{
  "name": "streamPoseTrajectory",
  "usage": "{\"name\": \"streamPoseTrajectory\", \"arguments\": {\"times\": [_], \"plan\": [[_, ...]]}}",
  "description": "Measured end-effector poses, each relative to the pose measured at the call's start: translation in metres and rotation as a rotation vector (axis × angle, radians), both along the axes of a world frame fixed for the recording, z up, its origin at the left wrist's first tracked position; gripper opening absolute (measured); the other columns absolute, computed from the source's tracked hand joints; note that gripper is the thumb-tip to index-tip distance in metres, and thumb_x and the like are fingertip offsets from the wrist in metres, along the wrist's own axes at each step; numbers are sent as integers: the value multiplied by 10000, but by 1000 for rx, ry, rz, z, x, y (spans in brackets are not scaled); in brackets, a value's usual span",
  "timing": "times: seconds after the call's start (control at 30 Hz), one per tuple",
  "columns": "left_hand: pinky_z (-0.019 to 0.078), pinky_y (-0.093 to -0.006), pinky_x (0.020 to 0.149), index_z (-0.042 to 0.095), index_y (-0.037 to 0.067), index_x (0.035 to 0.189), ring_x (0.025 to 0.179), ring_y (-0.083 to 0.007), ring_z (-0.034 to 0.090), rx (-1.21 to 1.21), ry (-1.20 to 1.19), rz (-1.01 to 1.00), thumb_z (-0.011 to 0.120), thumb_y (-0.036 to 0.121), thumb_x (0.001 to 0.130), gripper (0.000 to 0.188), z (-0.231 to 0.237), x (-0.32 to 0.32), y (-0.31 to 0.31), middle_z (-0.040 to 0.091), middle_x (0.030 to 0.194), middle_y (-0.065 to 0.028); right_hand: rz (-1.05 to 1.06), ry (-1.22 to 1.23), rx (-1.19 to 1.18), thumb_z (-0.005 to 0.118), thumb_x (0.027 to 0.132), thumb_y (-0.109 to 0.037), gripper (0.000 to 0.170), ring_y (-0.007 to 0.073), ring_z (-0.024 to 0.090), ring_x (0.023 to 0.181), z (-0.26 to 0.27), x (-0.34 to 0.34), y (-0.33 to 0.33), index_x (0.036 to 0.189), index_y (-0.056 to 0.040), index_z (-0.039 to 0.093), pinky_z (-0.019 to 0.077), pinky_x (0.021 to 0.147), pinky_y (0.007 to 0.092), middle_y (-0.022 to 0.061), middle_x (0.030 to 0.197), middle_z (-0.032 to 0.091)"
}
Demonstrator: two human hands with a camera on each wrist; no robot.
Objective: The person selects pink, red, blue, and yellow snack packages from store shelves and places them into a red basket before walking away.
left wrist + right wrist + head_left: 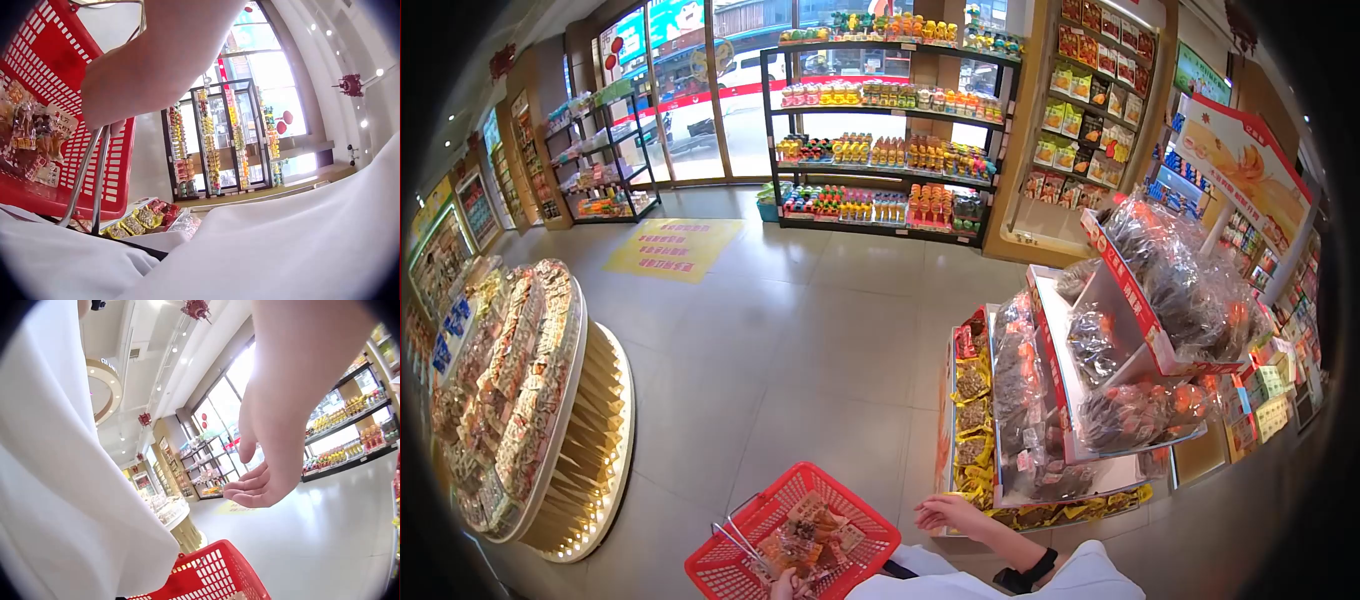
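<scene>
A red plastic shopping basket (876,512) hangs low in front of me. My left hand (788,586) grips its metal handle (85,178), the fingers curled round the wire. Inside the basket lie several clear snack packs (812,532) with brownish contents. My right hand (950,513) holds nothing; in the right wrist view its fingers (259,484) are loosely bent in the air. It is over the floor, just left of a tiered stand's lowest row of yellow packs (974,450).
At right, the tiered stand (1140,290) carries large bags of dark goods. A round display (570,420) heaped with wrapped sweets stands at left. Between them runs grey tiled floor (770,350). A black shelf rack (890,130) of colourful bottles stands ahead by the windows.
</scene>
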State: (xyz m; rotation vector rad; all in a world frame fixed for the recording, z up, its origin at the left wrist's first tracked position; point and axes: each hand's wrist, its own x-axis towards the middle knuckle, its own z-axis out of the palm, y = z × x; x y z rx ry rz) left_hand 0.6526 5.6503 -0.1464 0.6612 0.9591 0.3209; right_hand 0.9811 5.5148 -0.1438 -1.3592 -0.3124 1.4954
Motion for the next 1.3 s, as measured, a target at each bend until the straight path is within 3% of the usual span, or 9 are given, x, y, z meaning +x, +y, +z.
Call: {"name": "streamPoseTrajectory", "arguments": {"times": [0.17,0.5,0.77,0.97,1.17,1.23,1.27,1.3], "plan": [[417,-242,567,320,100,1095,670,-128,481,-86,7,-17,464,23,771,363,-20,52,112,436,771,-26,-79,53,-150,430,906,-209,277,174,608,809,-49,41,68,1037,17,522,488,737,260,132,893,618],[404,-253,557,367,100,942,609,-130,455,-88,80,135,460,64,798,175,-18,148,356,433,692,-21,101,-72,-90,417,911,-195,273,167,611,803,-50,151,383,1036,17,535,496,742,261,119,888,618],[394,-263,549,404,100,819,560,-131,434,-176,55,241,457,97,819,53,-25,194,523,429,629,-18,277,-17,-112,422,910,-203,265,152,608,807,-55,176,568,1033,1,539,488,753,258,99,894,623],[386,-270,543,432,99,727,523,-132,419,-248,25,221,455,122,835,113,-66,206,690,427,582,-15,325,-75,-186,431,908,-215,260,134,606,818,-80,176,718,1028,-14,542,483,753,252,77,906,630],[379,-277,537,460,99,635,486,-133,404,-292,-37,91,453,146,851,222,-84,217,868,425,535,-13,433,-120,-133,444,912,-216,282,122,589,852,-47,146,922,1065,8,520,475,764,237,71,920,615],[404,-281,556,490,107,706,508,-126,458,-253,-37,77,478,108,837,132,-54,229,912,459,551,-13,482,-68,-74,463,906,-216,295,119,575,853,-23,122,987,1098,5,500,469,757,232,71,942,596],[422,-273,604,494,92,794,610,-131,496,-221,-91,-13,487,84,829,37,-53,233,935,501,651,-21,512,-42,-23,472,902,-210,302,119,569,851,-5,108,1018,1119,0,488,466,747,229,70,952,584],[439,-265,652,498,77,882,711,-137,533,-191,-141,-97,495,61,821,63,-50,233,957,543,750,-29,544,-72,3,474,901,-200,301,120,565,853,6,95,1047,1133,-10,476,466,742,234,68,954,575]]}}
